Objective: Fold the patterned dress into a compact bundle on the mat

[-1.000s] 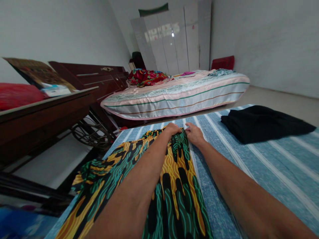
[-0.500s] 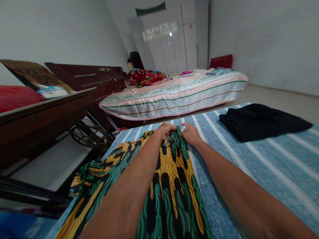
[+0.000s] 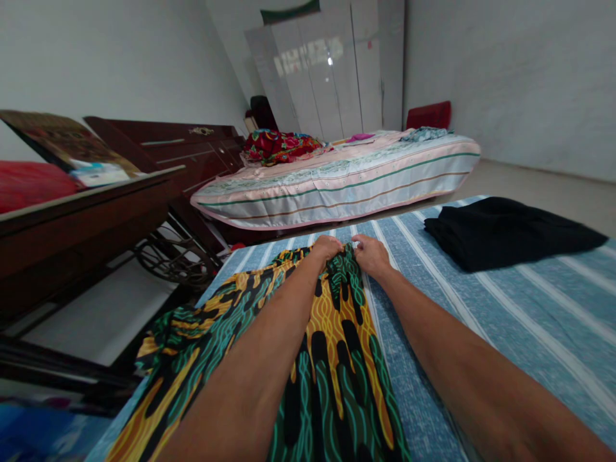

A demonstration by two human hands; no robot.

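A patterned garment (image 3: 332, 333) in yellow, green and black lies spread on a blue-and-white striped sheet (image 3: 409, 308). At its far end, my left hand (image 3: 328, 247) is closed on a gathered bit of the cloth. My right hand (image 3: 371, 255) sits just right of it, at the garment's far right corner, with its fingers curled against the fabric edge. The fingertips of both hands are partly hidden. My left forearm crosses over the garment and covers part of it. The garment's near end runs out of the picture.
Folded black cloth (image 3: 510, 234) lies on the sheet at the right. Beyond stands another bed (image 3: 346, 196) with a red floral blanket (image 3: 282, 147). A sewing-machine table (image 3: 91, 199) with an iron wheel below is at the left. A wardrobe (image 3: 332, 83) stands at the back.
My left hand has shifted slightly right, towards my right hand, along the garment's far edge. My right hand's fingers have drawn in a little closer to the cloth.
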